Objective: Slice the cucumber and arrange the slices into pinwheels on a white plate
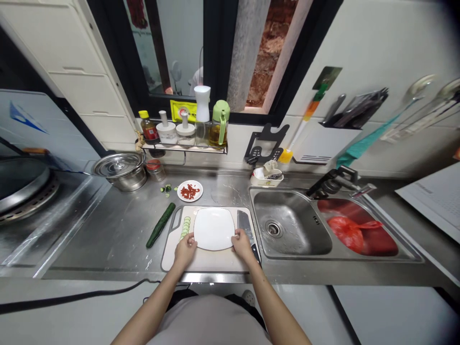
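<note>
A white, rounded-square plate (214,229) is held between my two hands over the cutting board (212,264). My left hand (186,250) pinches its left edge, and my right hand (241,243) grips the right edge. Whether the plate touches the board I cannot tell. Cucumber slices (186,226) lie in an overlapping row just left of the plate. On the board's right side rests a kitchen knife (244,221), its handle partly behind my right hand. A whole cucumber (161,225) lies on the counter to the left of the board.
Behind the board sit a small plate of chopped red pieces (190,191) and cucumber scraps (168,189). A lidded steel pot (124,175) stands back left. Rightward is a double sink (293,225) with a red plastic bag (347,233). A condiment shelf (187,147) hangs above.
</note>
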The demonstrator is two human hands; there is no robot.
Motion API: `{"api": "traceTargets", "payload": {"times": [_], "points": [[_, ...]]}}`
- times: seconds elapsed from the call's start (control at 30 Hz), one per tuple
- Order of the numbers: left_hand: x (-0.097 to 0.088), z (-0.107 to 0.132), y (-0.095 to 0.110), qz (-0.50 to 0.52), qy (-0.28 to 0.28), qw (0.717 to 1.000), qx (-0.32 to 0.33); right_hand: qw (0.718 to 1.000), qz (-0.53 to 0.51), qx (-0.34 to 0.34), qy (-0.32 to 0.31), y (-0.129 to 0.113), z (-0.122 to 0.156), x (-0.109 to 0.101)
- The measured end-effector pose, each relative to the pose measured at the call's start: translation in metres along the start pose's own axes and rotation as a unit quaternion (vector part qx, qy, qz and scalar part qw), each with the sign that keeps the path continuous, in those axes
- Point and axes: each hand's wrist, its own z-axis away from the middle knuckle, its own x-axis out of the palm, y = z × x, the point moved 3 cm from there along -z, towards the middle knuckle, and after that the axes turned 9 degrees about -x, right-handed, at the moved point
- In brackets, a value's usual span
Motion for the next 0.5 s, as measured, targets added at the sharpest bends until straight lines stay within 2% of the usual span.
{"api": "traceTargets", "payload": {"times": [0.3, 0.5], "points": [[-0.0006, 0.0016, -0.0002, -0.014, 0.006, 1.0, 0.001, 1.0, -0.002, 0.029, -0.006, 0.0022, 0.0008, 0.0031], [-0.0021, 0.0039, 0.0029, -0.014, 0.003, 1.0, 0.012, 0.999, 0.009, 0.035, -0.014, -0.0065, 0.0045, 0.0014]]}}
